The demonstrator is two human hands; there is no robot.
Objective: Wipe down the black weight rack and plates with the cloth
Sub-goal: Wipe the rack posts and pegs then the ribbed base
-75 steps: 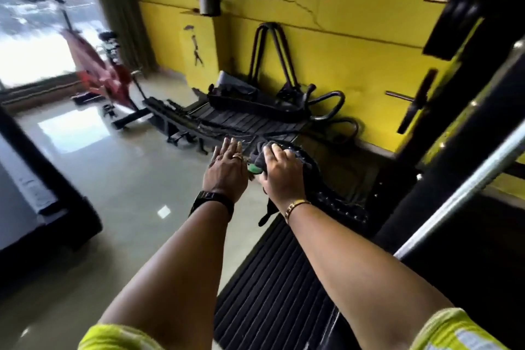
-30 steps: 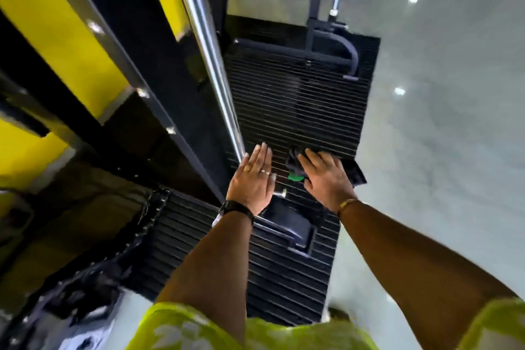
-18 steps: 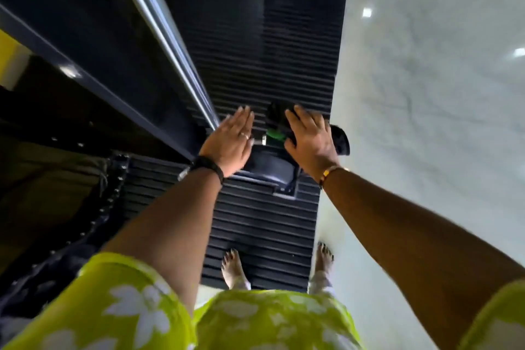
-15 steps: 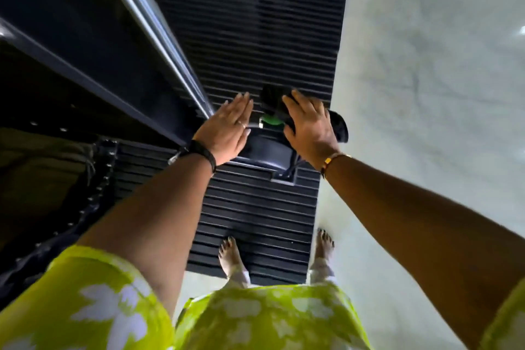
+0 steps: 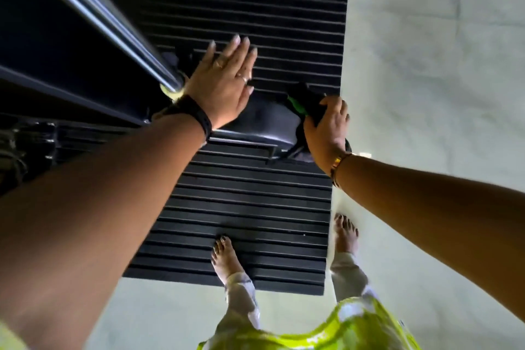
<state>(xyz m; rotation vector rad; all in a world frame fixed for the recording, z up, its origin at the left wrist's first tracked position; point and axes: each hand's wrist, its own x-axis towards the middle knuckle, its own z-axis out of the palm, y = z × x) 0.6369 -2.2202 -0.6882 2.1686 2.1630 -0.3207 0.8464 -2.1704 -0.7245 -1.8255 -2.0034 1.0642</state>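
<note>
I look straight down at a black padded part of the rack [image 5: 267, 125] below my hands. My right hand [image 5: 326, 128] holds a dark cloth [image 5: 305, 99] with a green patch against the pad's right end, fingers curled over it. My left hand [image 5: 224, 82] lies flat with straight fingers on the pad's left side, beside the lower end of a chrome bar [image 5: 113, 25]. The black rack frame [image 5: 51, 45] runs along the left. No weight plates show in this view.
A black ribbed rubber mat [image 5: 244, 207] lies under the rack, with pale glossy floor [image 5: 431, 65] to its right and in front. My bare feet [image 5: 224, 256] stand at the mat's near edge. Dark gear [image 5: 20, 145] sits at the far left.
My view has tipped further down. My right hand slid the cloth rightward and toward me, to the pad's right end. My left hand stayed flat on the pad.
</note>
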